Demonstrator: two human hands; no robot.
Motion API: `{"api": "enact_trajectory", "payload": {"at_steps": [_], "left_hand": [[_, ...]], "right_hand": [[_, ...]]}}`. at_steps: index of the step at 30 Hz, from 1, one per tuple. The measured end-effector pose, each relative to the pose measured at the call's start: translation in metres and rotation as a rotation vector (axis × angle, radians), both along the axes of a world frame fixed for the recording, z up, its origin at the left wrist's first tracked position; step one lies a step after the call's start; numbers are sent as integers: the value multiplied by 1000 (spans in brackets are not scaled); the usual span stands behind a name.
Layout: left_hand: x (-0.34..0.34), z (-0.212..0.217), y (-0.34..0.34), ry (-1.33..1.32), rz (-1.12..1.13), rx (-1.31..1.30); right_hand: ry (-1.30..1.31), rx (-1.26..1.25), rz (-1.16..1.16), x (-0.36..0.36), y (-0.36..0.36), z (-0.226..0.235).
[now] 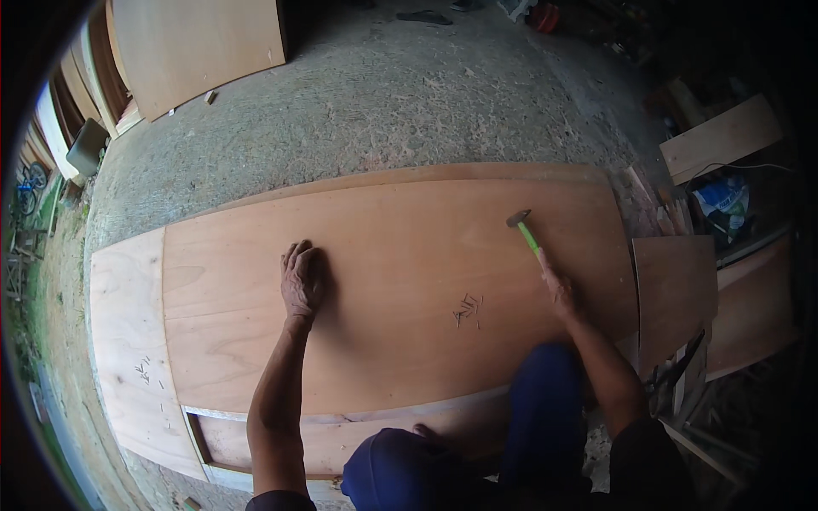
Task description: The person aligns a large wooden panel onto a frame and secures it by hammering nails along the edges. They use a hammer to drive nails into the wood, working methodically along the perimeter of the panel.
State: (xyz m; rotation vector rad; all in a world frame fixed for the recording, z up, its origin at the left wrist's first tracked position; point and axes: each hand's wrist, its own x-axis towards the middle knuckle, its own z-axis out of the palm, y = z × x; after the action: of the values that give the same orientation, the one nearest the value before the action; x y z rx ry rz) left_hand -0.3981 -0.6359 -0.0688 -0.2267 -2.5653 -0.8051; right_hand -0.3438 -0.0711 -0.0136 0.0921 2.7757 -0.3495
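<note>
A large plywood panel (383, 230) lies flat in front of me. My right hand (559, 288) is wrapped round the bright green handle of a hammer (526, 231), whose dark metal head is at the far end over the panel's right part. My left hand (302, 279) is at the panel's left-middle, knuckles up and fingers curled together; whatever it may hold is hidden under it. A small loose pile of nails (468, 311) lies on the plywood between my hands, nearer the right one. Several more nails (142, 371) are scattered on the paler board (128, 289) at the left.
An open wooden frame section (198, 439) shows along the panel's near edge, by my knees. Rough concrete floor (366, 111) stretches beyond. An upright wood sheet (204, 51) stands at the far left. Offcut boards (675, 294) and a blue-and-white bag (722, 204) crowd the right.
</note>
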Motion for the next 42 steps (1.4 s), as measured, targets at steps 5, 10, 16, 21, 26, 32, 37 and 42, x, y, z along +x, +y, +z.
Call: {"api": "enact_trajectory", "payload": {"at_steps": [5, 10, 16, 21, 26, 32, 37, 42], "left_hand": [[69, 17, 134, -125, -270, 217], [92, 15, 245, -210, -265, 209], [70, 51, 294, -487, -99, -2], [70, 38, 304, -543, 77, -326], [71, 30, 333, -369, 200, -430], [0, 25, 291, -400, 110, 556], [-65, 33, 306, -433, -24, 974], [-128, 17, 307, -167, -29, 881]], "right_hand": [[232, -177, -183, 86, 107, -9], [399, -242, -90, 103, 148, -24], [373, -212, -103, 100, 160, -17], [335, -275, -109, 97, 141, -26], [248, -260, -156, 105, 150, 1], [214, -295, -145, 102, 141, 5], [184, -335, -178, 106, 142, 4], [162, -297, -166, 99, 135, 8]]}}
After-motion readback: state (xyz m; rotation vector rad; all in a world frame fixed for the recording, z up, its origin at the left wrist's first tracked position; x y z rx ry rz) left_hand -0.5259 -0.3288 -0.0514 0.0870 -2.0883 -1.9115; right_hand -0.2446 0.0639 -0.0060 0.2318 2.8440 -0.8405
